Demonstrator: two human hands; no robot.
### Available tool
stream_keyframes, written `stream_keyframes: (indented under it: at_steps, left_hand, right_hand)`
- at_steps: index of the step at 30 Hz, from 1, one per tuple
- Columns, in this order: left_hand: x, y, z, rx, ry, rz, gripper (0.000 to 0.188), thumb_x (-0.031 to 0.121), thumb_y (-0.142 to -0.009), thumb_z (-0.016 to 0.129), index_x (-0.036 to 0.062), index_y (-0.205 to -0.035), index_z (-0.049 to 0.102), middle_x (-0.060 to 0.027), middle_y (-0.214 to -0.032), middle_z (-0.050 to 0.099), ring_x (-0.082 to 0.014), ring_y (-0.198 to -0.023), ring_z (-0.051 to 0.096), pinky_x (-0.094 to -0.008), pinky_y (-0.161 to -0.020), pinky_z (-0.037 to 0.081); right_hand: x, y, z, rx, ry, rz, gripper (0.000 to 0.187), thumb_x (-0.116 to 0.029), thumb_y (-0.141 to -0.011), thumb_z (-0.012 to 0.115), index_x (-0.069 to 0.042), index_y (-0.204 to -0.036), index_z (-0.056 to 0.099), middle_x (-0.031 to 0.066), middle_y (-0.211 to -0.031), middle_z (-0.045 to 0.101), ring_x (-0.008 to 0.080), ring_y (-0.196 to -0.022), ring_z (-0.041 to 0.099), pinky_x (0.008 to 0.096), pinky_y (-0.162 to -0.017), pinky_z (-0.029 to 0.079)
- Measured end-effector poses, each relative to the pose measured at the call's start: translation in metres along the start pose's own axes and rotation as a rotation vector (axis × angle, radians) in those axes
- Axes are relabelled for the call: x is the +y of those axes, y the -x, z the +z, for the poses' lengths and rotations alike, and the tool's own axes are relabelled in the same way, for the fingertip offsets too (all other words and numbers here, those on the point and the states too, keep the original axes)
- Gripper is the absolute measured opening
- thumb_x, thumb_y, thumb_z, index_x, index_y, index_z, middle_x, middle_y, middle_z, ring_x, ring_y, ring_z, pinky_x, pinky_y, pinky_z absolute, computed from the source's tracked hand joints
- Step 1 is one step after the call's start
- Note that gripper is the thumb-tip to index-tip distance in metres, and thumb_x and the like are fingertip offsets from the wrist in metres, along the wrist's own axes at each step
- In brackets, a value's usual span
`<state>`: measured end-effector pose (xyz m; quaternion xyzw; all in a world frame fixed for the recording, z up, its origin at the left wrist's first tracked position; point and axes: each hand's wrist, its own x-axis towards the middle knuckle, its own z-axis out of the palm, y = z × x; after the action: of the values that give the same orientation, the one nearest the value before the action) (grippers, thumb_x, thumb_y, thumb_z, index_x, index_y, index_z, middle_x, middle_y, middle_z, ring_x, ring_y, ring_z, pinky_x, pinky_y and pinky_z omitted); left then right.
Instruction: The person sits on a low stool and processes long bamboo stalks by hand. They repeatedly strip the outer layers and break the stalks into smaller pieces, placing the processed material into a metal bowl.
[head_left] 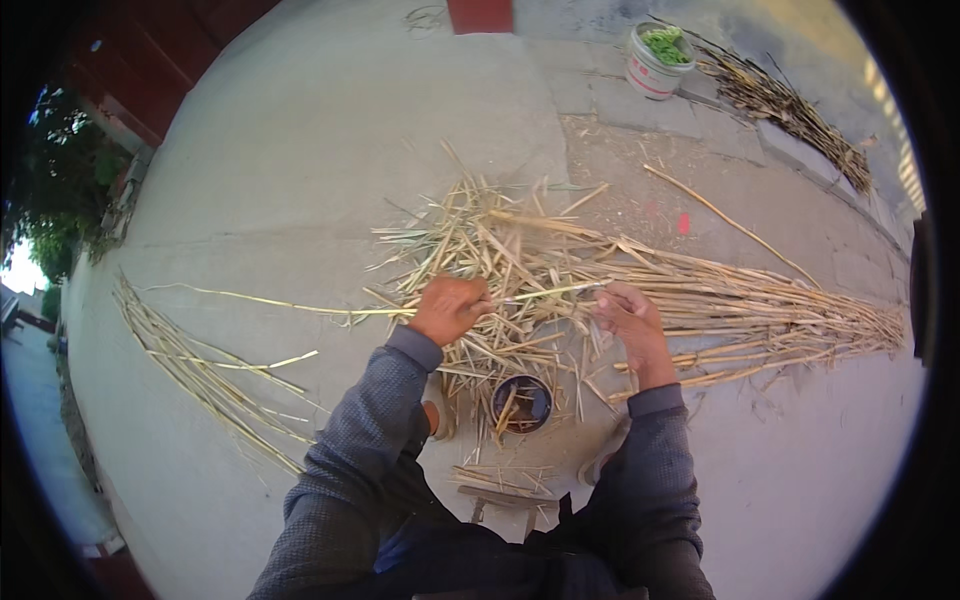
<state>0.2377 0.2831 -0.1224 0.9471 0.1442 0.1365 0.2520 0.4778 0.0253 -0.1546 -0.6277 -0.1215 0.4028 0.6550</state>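
A long, thin yellow-green stalk (548,292) is stretched level between my hands above a heap of dry stalks. My left hand (449,309) is closed in a fist around it, and its tail trails off to the left past my wrist. Just beyond that fist is a small pale spot on the stalk, too small to make out. At the stalk's right end, my right hand (632,322) pinches it between bent fingers. Below both hands lies the loose heap of broken straw-coloured stalks (480,235). A dark round bowl (521,404) holding liquid and short stalk pieces stands between my feet.
A thick bundle of dry stalks (760,300) runs to the right, with a single cane (730,215) beyond it. Longer stalks (215,380) lie at the left. A white bucket (655,75) with greens stands far right, beside piled dark sticks (790,110). A low wooden stool (505,500) is near me.
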Motion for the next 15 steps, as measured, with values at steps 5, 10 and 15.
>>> stream_keyframes:
  at_steps: [5,10,15]
  left_hand:
    - [-0.015,0.008,0.005,0.009,-0.1,0.003,0.022,0.031,-0.087,0.073,0.0122,-0.093,0.064,-0.0109,-0.083,0.067,-0.036,-0.082,0.066,-0.0496,-0.078,0.048]
    - [-0.067,0.036,-0.018,-0.165,-0.311,-0.1,0.022,0.033,-0.082,0.076,0.0123,-0.086,0.068,-0.0108,-0.083,0.069,-0.0363,-0.083,0.069,-0.0505,-0.074,0.053]
    - [-0.113,0.11,-0.091,-0.173,-0.456,-0.025,0.025,0.034,-0.08,0.078,0.0118,-0.086,0.067,-0.0104,-0.082,0.07,-0.0356,-0.082,0.071,-0.0494,-0.072,0.054]
  right_hand:
    - [0.002,-0.001,0.012,0.05,-0.018,0.028,0.042,-0.025,-0.098,0.077,-0.003,-0.13,0.062,0.0107,-0.114,0.074,0.0152,-0.092,0.071,0.0262,-0.07,0.054]
    - [0.016,-0.009,0.006,0.1,0.155,-0.01,0.053,-0.034,-0.096,0.079,0.0,-0.133,0.06,0.0097,-0.113,0.073,0.0122,-0.089,0.067,0.0246,-0.071,0.05]
    - [0.026,-0.003,0.012,-0.076,0.338,-0.031,0.046,-0.03,-0.099,0.074,-0.001,-0.131,0.059,0.0056,-0.105,0.071,0.0122,-0.087,0.068,0.0247,-0.069,0.05]
